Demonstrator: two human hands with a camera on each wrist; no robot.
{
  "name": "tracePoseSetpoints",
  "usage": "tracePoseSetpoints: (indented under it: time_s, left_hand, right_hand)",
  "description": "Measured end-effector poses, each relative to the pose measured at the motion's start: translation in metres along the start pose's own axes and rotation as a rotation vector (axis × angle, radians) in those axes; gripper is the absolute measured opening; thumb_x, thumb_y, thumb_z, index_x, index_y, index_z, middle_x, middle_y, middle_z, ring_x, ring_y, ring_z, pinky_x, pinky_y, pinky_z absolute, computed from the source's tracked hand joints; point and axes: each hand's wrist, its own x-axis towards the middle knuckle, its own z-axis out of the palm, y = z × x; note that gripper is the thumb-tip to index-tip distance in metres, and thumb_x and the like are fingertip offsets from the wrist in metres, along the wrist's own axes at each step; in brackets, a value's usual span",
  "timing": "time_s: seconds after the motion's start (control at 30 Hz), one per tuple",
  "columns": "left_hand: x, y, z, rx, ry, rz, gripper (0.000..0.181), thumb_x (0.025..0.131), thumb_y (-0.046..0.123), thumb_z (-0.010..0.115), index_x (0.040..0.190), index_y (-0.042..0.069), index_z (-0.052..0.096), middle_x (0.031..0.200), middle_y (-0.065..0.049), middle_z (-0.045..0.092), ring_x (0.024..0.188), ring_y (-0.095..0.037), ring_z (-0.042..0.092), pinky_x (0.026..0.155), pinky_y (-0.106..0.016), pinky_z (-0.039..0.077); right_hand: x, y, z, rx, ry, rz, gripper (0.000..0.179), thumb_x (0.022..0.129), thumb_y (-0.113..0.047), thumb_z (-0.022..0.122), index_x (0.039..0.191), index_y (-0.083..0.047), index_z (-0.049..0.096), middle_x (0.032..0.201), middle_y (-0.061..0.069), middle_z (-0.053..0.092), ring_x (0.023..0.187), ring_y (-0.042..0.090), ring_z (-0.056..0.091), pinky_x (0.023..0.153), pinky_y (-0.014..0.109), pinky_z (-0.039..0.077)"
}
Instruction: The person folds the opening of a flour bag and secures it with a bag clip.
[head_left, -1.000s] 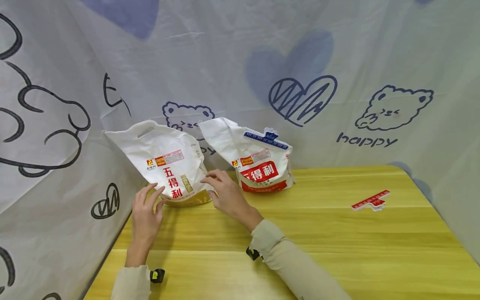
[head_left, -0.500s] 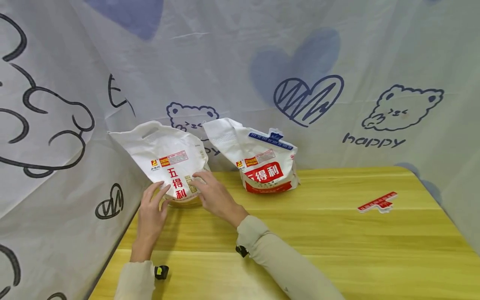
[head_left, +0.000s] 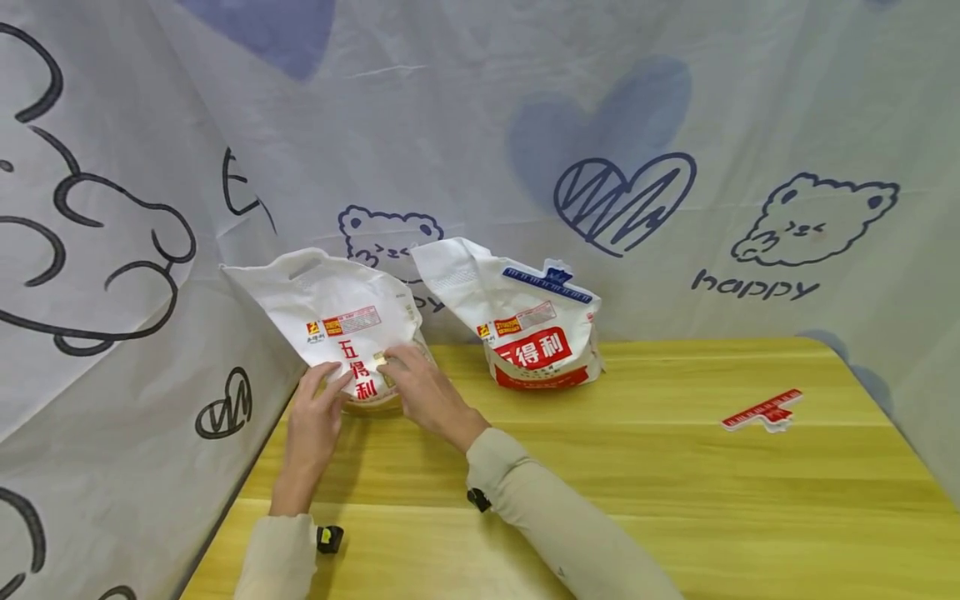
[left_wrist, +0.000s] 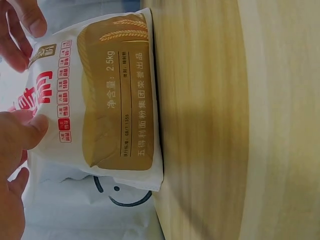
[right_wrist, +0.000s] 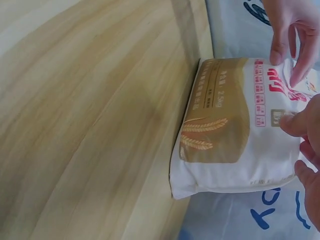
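A white flour bag (head_left: 348, 292) with red lettering and a gold lower panel stands at the left of the table, its loose top leaning to the left. My left hand (head_left: 315, 417) is at the lower left of its front, thumb and bent fingers pinching the white cloth beside the red characters. Opposite it, my right hand (head_left: 431, 396) pinches the front near the small gold label. The cloth puckers between the two hands. In the left wrist view the gold panel (left_wrist: 120, 100) faces the camera, and the bag's base rests on the wood.
Another white flour bag (head_left: 536, 350) with red panels stands to the right, a blue clip (head_left: 547, 283) across its folded top. A red clip (head_left: 762, 410) lies on the yellow wooden table (head_left: 637, 475). Printed cloth (head_left: 480, 125) hangs behind and at the left.
My right hand has moved left from the bag's right side onto its front. My left hand has moved slightly inward, and the bag's front has creased. The camera view has shifted a little.
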Motion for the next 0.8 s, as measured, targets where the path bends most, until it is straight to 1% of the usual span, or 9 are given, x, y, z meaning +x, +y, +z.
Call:
tracePoseSetpoints:
  time_s: [0.1, 0.2, 0.27, 0.4, 0.5, 0.63, 0.7, 0.8]
  left_hand:
    - [-0.002, -0.001, 0.002, 0.004, -0.014, -0.001, 0.038, 0.078, -0.021, 0.074, 0.111, -0.003, 0.075, 0.129, -0.022, 0.063, 0.126, -0.045, 0.054, 0.115, -0.039, 0.039]
    - [-0.003, -0.001, 0.002, 0.022, -0.024, -0.004, 0.037, 0.079, -0.022, 0.073, 0.11, -0.002, 0.076, 0.129, -0.021, 0.063, 0.125, -0.043, 0.054, 0.113, -0.042, 0.041]
    - [-0.003, 0.0, 0.002, 0.032, -0.012, 0.008, 0.036, 0.077, -0.023, 0.073, 0.108, -0.003, 0.076, 0.127, -0.021, 0.065, 0.123, -0.043, 0.056, 0.109, -0.046, 0.045]
    - [-0.003, 0.002, 0.003, 0.034, 0.041, 0.052, 0.032, 0.077, -0.023, 0.074, 0.102, -0.005, 0.077, 0.118, -0.022, 0.069, 0.115, -0.043, 0.06, 0.101, -0.051, 0.049]
    - [-0.001, 0.004, 0.006, 0.025, 0.074, 0.077, 0.027, 0.078, -0.022, 0.073, 0.099, -0.006, 0.076, 0.11, -0.021, 0.071, 0.109, -0.042, 0.063, 0.098, -0.05, 0.051]
    - [0.0, 0.005, 0.01, 0.044, 0.091, 0.093, 0.024, 0.078, -0.023, 0.072, 0.095, -0.006, 0.076, 0.101, -0.019, 0.071, 0.099, -0.039, 0.066, 0.09, -0.046, 0.055]
    - [0.0, 0.004, 0.011, 0.071, 0.09, 0.095, 0.024, 0.078, -0.024, 0.071, 0.092, -0.006, 0.076, 0.098, -0.018, 0.07, 0.095, -0.038, 0.066, 0.086, -0.045, 0.056]
    - [-0.001, 0.002, 0.011, 0.104, 0.079, 0.081, 0.023, 0.078, -0.024, 0.07, 0.09, -0.005, 0.076, 0.095, -0.016, 0.069, 0.093, -0.036, 0.066, 0.082, -0.045, 0.057]
  right_hand:
    - [0.001, 0.0, 0.002, -0.015, -0.014, 0.0, 0.048, 0.081, 0.011, 0.071, 0.126, -0.006, 0.069, 0.139, 0.011, 0.057, 0.136, 0.024, 0.048, 0.12, 0.027, 0.028]
    - [0.003, 0.001, 0.005, -0.009, -0.015, 0.0, 0.05, 0.08, 0.014, 0.07, 0.126, -0.006, 0.069, 0.137, 0.01, 0.058, 0.133, 0.023, 0.05, 0.118, 0.025, 0.031]
    - [0.005, 0.001, 0.008, -0.004, -0.003, -0.006, 0.049, 0.08, 0.015, 0.069, 0.125, -0.006, 0.07, 0.134, 0.009, 0.06, 0.13, 0.021, 0.052, 0.116, 0.023, 0.033]
    - [0.006, 0.002, 0.013, -0.012, 0.017, -0.017, 0.045, 0.084, 0.015, 0.066, 0.124, -0.005, 0.071, 0.128, 0.008, 0.062, 0.124, 0.02, 0.054, 0.112, 0.021, 0.038]
    - [0.006, 0.003, 0.017, -0.06, 0.021, -0.015, 0.043, 0.086, 0.012, 0.066, 0.124, -0.007, 0.071, 0.126, 0.006, 0.063, 0.122, 0.019, 0.054, 0.109, 0.021, 0.04]
    - [0.006, 0.003, 0.019, -0.122, 0.028, -0.007, 0.036, 0.089, 0.007, 0.068, 0.12, -0.011, 0.074, 0.119, 0.003, 0.064, 0.116, 0.016, 0.055, 0.103, 0.021, 0.044]
    - [0.008, 0.004, 0.02, -0.138, 0.03, -0.01, 0.031, 0.091, 0.005, 0.069, 0.116, -0.012, 0.076, 0.115, 0.002, 0.065, 0.112, 0.015, 0.056, 0.098, 0.021, 0.046]
    - [0.01, 0.005, 0.021, -0.172, 0.026, -0.019, 0.028, 0.09, 0.003, 0.07, 0.11, -0.014, 0.077, 0.109, 0.0, 0.065, 0.106, 0.014, 0.057, 0.094, 0.022, 0.048]
